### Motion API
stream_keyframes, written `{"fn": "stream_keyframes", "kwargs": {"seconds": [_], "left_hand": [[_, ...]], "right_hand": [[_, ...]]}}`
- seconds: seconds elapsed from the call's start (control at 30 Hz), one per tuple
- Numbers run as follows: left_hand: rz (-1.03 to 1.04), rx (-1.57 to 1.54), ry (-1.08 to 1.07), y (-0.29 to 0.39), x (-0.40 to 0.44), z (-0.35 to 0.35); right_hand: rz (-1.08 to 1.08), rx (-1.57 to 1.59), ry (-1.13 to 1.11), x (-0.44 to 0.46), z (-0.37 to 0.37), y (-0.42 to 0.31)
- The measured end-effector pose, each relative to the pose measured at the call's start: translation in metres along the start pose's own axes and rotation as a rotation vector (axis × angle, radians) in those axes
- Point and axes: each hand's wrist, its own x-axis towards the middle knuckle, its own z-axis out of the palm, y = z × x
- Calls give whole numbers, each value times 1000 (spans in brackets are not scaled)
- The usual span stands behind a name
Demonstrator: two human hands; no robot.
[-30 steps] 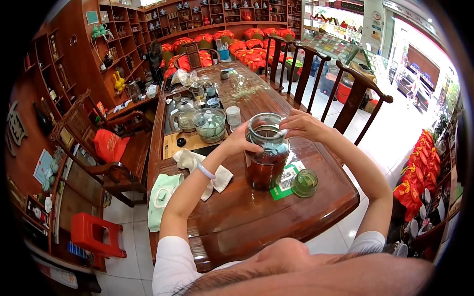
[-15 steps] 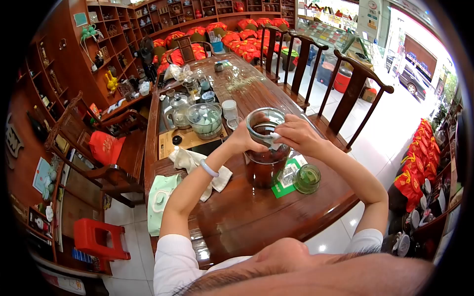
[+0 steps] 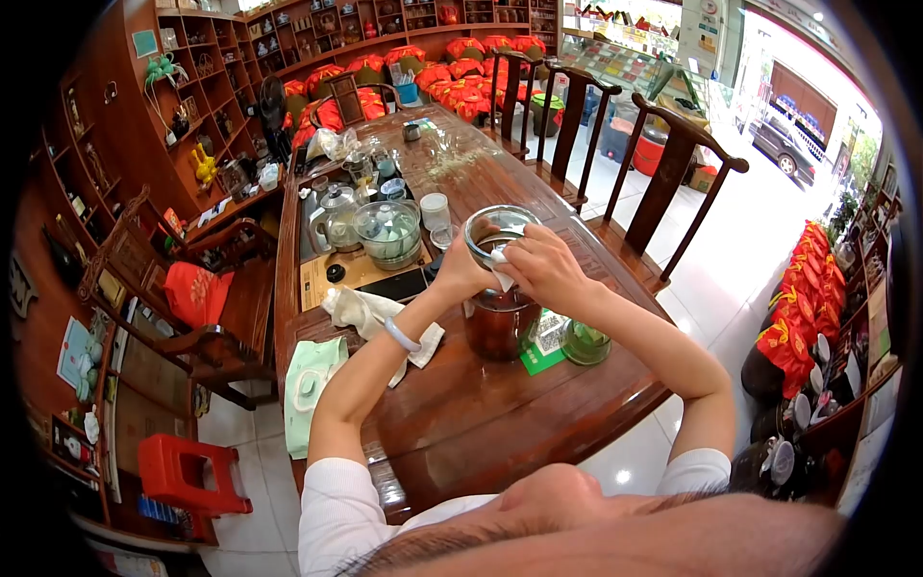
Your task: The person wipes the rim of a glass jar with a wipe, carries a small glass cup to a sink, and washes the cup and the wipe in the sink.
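A large glass jar (image 3: 502,332) with dark reddish-brown liquid stands upright and open on the wooden table. My left hand (image 3: 461,274) is wrapped round the left side of its neck. At the front of the rim, my right hand (image 3: 540,264) pinches a white wipe (image 3: 501,269) against the glass. Right of the jar's base, a green glass lid (image 3: 586,343) lies by a green card with a QR code (image 3: 546,358). A cream cloth (image 3: 370,315) lies crumpled near my left forearm, beside a pale green wipes pack (image 3: 310,388).
Glass teapot (image 3: 336,213), glass bowl (image 3: 387,234) and white-lidded jar (image 3: 435,210) stand beyond my left hand. Wooden chairs (image 3: 673,163) line the table's right side. A red stool (image 3: 192,471) is on the floor at left; red-covered jars (image 3: 798,298) stand at right.
My right hand has moved with the wipe from the rim's right side to its front. My left hand still holds the neck. The whole view has shifted slightly.
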Motion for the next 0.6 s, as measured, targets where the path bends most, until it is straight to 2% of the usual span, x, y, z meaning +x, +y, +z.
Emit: {"fn": "stream_keyframes", "kwargs": {"seconds": [0.03, 0.07, 0.13, 0.2, 0.27, 0.33, 0.4, 0.43, 0.47, 0.6], "left_hand": [[21, 108, 80, 4, -4, 2], [14, 109, 77, 8, -8, 4], [-71, 134, 240, 22, -16, 11], [-66, 188, 285, 32, -24, 20], [-4, 489, 444, 35, -33, 29], [-29, 500, 416, 43, -37, 27], [-67, 341, 332, 55, -42, 20], [-110, 184, 192, 57, -44, 8], [-104, 191, 201, 58, -42, -4], [-287, -92, -245, 25, -18, -55]], "right_hand": [[5, 4, 0, 1, 1, -3], [5, -11, -14, 2, 1, -6], [6, -19, -31, 5, 3, -10], [-14, -22, 17, 6, 6, -13], [-25, -23, -9, 6, 4, -15], [-29, 53, -21, 5, 1, -13], [-47, 71, -50, 3, -6, -11], [-50, 84, -92, 2, -8, -8], [-53, 98, -133, 3, -8, -6], [-82, 158, -106, 6, -10, -5]]}}
